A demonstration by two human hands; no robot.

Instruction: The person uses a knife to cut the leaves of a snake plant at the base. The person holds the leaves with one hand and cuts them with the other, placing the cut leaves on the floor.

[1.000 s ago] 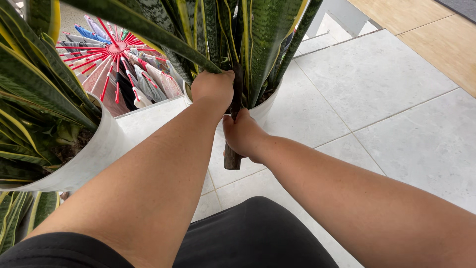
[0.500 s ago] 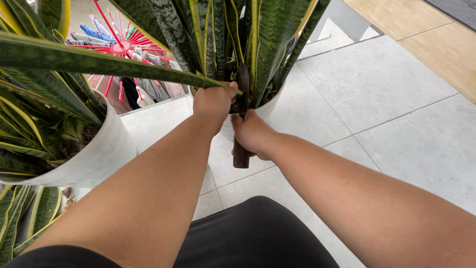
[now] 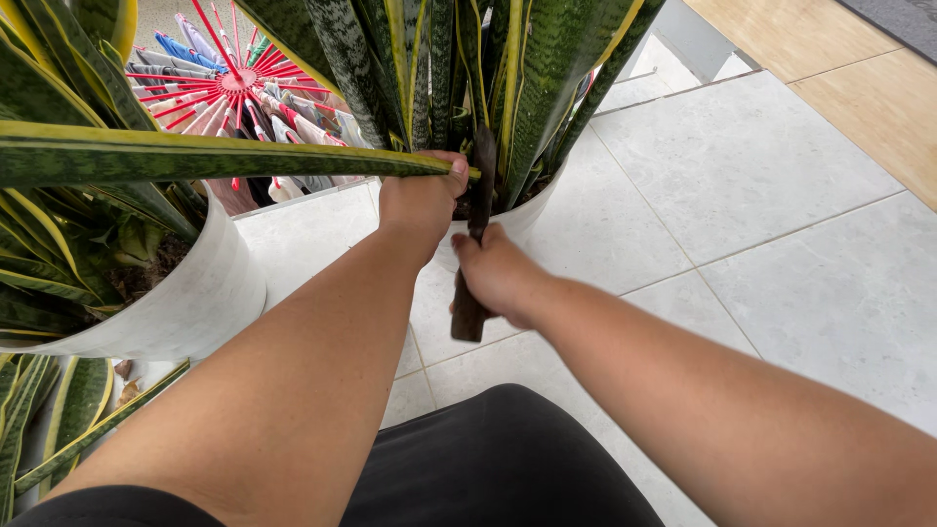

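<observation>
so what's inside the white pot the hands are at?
The white pot holds upright green leaves and the dark tool gripped by the right hand. Left hand and leaves cover the soil.

long leaf [image 3: 195,156] bent lower and flatter, right hand [image 3: 498,273] drawn slightly back

You see a second white pot [image 3: 210,293] at the far left, and everything else sits around it. Its own striped green leaves [image 3: 59,263] fill it and spill over the rim. Behind it, past the leaves, a red-spoked drying rack [image 3: 234,83] hangs with pegged clothes [image 3: 293,127]. To its right, pale grey floor tiles [image 3: 781,176] spread out, and well beyond them, at the far upper right, a strip of wooden flooring [image 3: 830,49] begins.
</observation>
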